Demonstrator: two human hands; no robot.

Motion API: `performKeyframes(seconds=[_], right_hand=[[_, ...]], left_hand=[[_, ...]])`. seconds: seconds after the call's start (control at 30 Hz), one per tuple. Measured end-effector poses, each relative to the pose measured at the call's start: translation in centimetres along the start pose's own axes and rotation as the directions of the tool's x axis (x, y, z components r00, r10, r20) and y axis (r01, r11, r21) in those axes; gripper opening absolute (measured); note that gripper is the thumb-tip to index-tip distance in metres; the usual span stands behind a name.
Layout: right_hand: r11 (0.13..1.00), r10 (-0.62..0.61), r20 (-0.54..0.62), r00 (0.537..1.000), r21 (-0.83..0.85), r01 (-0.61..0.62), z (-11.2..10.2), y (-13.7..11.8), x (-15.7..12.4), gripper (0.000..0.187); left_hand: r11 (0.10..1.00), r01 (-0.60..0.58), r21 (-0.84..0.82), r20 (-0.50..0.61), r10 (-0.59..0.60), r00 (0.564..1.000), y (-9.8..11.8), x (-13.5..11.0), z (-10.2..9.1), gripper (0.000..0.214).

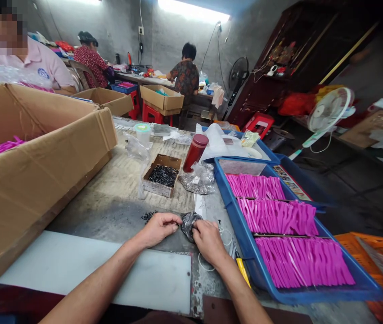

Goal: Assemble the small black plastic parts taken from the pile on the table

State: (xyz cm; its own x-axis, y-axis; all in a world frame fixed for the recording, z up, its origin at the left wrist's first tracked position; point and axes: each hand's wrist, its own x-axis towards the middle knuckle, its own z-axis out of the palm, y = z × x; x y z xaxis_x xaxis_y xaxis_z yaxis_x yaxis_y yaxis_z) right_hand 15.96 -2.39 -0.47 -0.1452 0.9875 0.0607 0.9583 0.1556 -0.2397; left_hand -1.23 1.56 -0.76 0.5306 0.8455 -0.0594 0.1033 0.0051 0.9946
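A small, crumpled dark plastic bag (187, 231) sits on the worktable between my hands; what is inside it I cannot make out. My left hand (157, 230) pinches at its left edge with thumb and fingertips. From the right, my right hand (209, 239) grips the bag with curled fingers. Just behind my left hand lies a small heap of tiny black parts (148, 217). Farther back, an open cardboard box (157, 188) holds many more small dark pieces. Beside it, a clear bag (200, 180) contains small greyish parts.
At right, a blue tray (233, 211) holds rows of magenta strips (302, 263). A yellow-handled tool (243, 271) lies against it. A large cardboard carton (52, 166) stands left, a white board (110, 265) in front. A red cylinder (195, 153) stands behind. Other people sit farther off.
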Motion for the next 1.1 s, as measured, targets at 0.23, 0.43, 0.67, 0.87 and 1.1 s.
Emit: performKeyframes(seconds=[0.23,0.43,0.67,0.87,1.1], right_hand=[[0.984,-0.008,-0.102,0.995,0.175,0.026,0.14,0.27,-0.3,0.016],[0.957,0.088,-0.177,0.98,0.29,-0.033,0.11,0.29,-0.43,0.015],[0.906,0.16,-0.154,0.975,0.415,-0.083,0.06,0.21,-0.62,0.012],[0.857,0.207,-0.146,0.967,0.504,-0.107,0.0,0.11,-0.8,0.01],[0.76,0.242,-0.104,0.965,0.639,-0.121,0.31,0.12,-0.81,0.019]], left_hand=[[0.999,0.019,-0.05,0.026,-0.018,1.0,-0.12,-0.05,0.11,0.02],[0.998,0.034,-0.061,0.051,-0.031,0.998,0.06,-0.13,0.24,0.02],[0.995,0.05,-0.09,0.056,-0.045,0.997,0.19,-0.2,0.39,0.019],[0.989,0.061,-0.134,0.049,-0.055,0.997,0.26,-0.21,0.6,0.021],[0.987,0.068,-0.145,0.055,-0.06,0.997,0.23,-0.24,0.67,0.021]])
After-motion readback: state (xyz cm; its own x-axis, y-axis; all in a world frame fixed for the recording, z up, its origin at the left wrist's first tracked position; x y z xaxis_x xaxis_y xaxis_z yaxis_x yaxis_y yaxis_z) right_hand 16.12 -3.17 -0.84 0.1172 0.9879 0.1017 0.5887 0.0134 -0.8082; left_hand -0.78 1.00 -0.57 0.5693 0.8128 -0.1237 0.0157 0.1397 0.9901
